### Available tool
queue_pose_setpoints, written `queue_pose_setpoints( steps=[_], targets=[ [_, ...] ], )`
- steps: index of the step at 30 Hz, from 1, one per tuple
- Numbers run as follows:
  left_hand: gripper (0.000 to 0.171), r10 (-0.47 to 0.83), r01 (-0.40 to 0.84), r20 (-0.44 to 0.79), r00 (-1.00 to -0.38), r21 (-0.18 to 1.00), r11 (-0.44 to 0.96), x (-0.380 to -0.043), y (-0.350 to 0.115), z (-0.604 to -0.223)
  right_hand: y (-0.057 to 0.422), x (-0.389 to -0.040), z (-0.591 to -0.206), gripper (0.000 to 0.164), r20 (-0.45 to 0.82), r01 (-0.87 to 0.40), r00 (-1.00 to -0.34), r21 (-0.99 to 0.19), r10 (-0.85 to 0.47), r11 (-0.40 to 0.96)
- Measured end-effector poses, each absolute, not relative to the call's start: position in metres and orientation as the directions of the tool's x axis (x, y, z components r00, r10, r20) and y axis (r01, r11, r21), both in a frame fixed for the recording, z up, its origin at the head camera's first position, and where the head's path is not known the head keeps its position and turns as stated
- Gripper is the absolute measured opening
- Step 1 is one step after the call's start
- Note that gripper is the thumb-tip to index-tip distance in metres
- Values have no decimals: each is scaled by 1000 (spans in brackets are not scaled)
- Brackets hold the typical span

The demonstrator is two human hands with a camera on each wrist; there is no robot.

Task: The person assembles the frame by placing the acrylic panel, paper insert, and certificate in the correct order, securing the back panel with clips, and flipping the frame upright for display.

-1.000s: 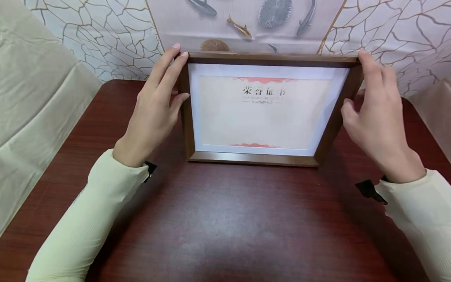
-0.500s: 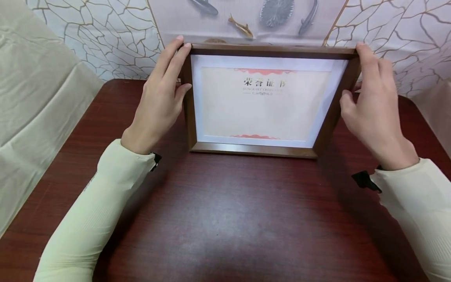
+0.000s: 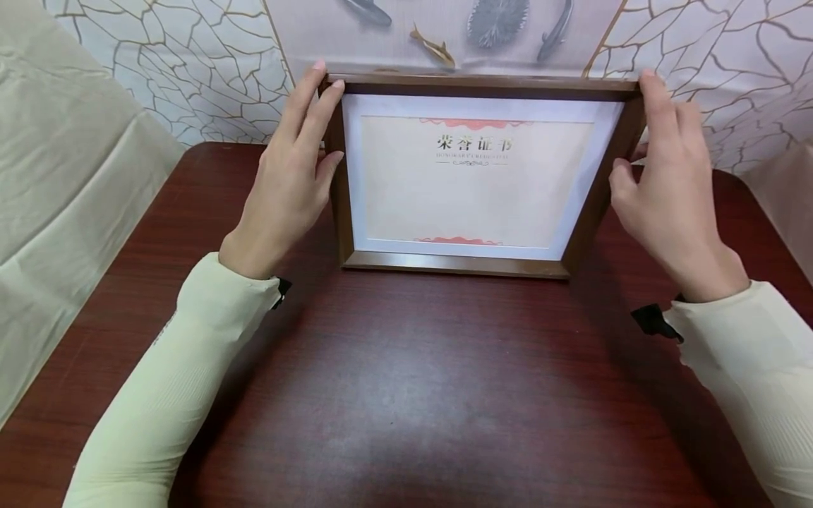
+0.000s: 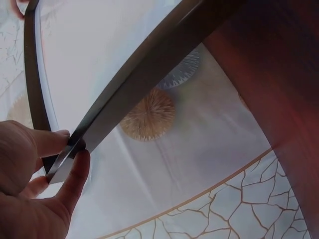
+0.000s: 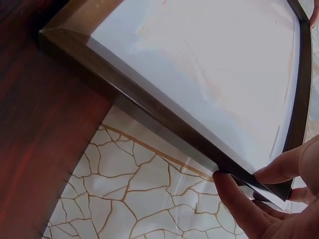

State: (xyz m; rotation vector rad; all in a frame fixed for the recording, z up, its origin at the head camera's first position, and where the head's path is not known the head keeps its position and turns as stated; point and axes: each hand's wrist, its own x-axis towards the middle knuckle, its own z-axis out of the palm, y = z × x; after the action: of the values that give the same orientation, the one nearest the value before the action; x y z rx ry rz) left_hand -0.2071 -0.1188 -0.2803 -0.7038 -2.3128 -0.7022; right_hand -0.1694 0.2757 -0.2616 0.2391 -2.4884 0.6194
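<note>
A brown picture frame point(image 3: 454, 265) with a white mat and a certificate point(image 3: 466, 190) inside stands nearly upright on the table, face toward me. My left hand point(image 3: 279, 176) grips its upper left corner, thumb on the front side edge, fingertips over the top. At the upper right corner my right hand point(image 3: 673, 183) holds the frame in much the same way. In the left wrist view the thumb and fingers of the left hand point(image 4: 45, 174) pinch the corner. The right wrist view has the right hand point(image 5: 269, 194) pinching the other corner; some fingers are hidden behind it.
The dark red wooden table point(image 3: 406, 395) stretches toward me in front of the frame. Behind stands a white wall covering point(image 3: 197, 63) with gold crack lines and a panel of painted fish. A pale cloth point(image 3: 70, 197) hangs along the left side.
Both hands and the frame have moved away from me, toward the back wall, mostly in the first half second. Both hands keep their hold on the corners.
</note>
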Motion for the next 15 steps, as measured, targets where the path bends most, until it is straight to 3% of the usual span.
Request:
queue_pose_setpoints(
  steps=[6,15],
  targets=[
    [62,312,585,629,-712,285,760,-188,-122,-292,275,-156,-272,86,518,-274,-855,-411,-25,869],
    [63,278,439,455,-846,297,848,-152,-134,-317,278,-122,-290,86,309,-120,-951,-437,24,892]
  ],
)
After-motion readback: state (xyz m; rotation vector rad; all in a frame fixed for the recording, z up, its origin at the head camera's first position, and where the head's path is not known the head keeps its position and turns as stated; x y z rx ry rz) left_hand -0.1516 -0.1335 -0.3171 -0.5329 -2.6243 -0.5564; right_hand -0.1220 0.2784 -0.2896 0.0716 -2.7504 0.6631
